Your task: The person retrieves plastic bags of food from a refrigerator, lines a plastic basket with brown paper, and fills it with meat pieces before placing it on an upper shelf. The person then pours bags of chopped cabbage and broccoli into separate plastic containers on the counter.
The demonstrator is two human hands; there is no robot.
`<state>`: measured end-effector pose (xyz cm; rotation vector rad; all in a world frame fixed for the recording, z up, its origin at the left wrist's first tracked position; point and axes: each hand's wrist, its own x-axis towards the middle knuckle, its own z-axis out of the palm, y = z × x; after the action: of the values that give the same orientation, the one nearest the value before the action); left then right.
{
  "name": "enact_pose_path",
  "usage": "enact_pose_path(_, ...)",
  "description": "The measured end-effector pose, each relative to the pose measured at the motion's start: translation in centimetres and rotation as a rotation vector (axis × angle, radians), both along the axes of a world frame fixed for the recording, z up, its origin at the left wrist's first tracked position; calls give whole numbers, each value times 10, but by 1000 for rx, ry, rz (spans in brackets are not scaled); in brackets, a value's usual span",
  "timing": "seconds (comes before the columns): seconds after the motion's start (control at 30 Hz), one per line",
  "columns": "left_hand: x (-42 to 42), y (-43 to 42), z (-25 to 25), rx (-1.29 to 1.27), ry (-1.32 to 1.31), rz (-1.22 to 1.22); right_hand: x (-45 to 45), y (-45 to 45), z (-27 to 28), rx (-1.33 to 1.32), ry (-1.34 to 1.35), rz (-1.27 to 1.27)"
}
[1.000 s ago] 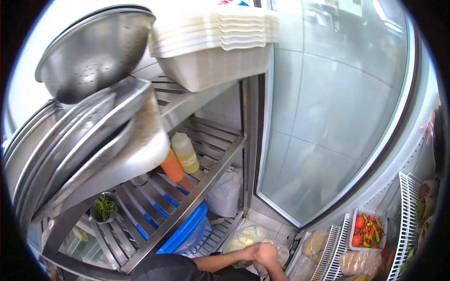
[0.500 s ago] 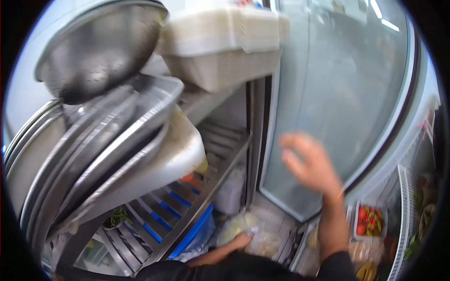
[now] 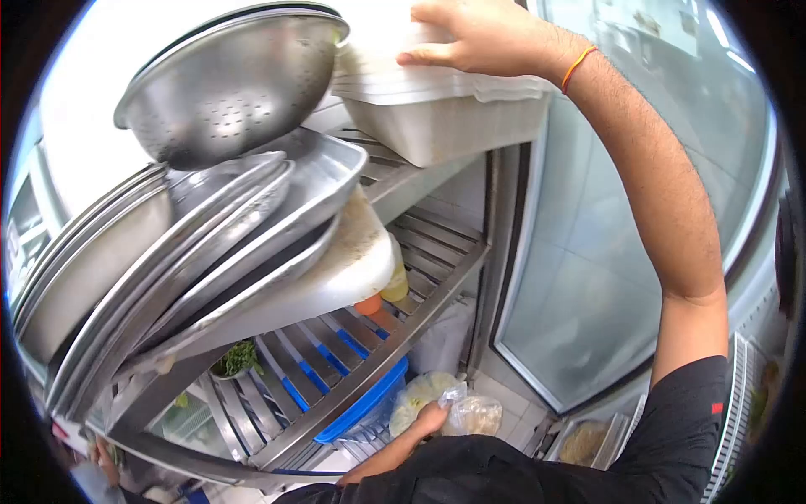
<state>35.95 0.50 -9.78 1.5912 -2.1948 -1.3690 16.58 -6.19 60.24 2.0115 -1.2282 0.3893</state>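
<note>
Low in the view, my left hand (image 3: pixel 431 417) is closed on the gathered necks of clear plastic bags. One bag (image 3: pixel 417 398) has pale green-white contents, and the other bag (image 3: pixel 475 415) has beige contents. My right hand (image 3: pixel 483 35) is raised at the top, fingers stretched and thumb apart, in front of the pale lids (image 3: pixel 403 84) on a large white plastic tub (image 3: pixel 445 126). Whether its fingertips touch the lids I cannot tell. The tub stands on the upper slatted shelf.
A steel colander (image 3: pixel 231 92) rests on stacked metal trays (image 3: pixel 260 223) and a white cutting board (image 3: pixel 336 260) at left. Below are a slatted metal rack (image 3: pixel 336 357) and blue crate (image 3: pixel 369 407). A glass door (image 3: pixel 604 235) stands at right. Another person's hand (image 3: pixel 105 462) shows lower left.
My right hand has risen from beside the glass door to the lidded tub at the top. My left hand stays low with the bags. The view has shifted a little.
</note>
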Motion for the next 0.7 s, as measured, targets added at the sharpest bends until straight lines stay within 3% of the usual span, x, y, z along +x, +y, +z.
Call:
enact_pose_path(0.1,8,-4,-65,7,-20,34,-10,-14,11,159,-114,89)
enact_pose_path(0.13,9,1,-61,42,-41,101,-13,-23,21,295,-154,29)
enact_pose_path(0.37,35,25,-61,72,-76,228,-50,-33,30,555,-267,251)
enact_pose_path(0.6,38,36,-44,92,-121,333,-55,-30,67,553,-244,223)
enact_pose_path(0.7,39,34,-37,99,-106,375,-48,-25,74,436,-204,195)
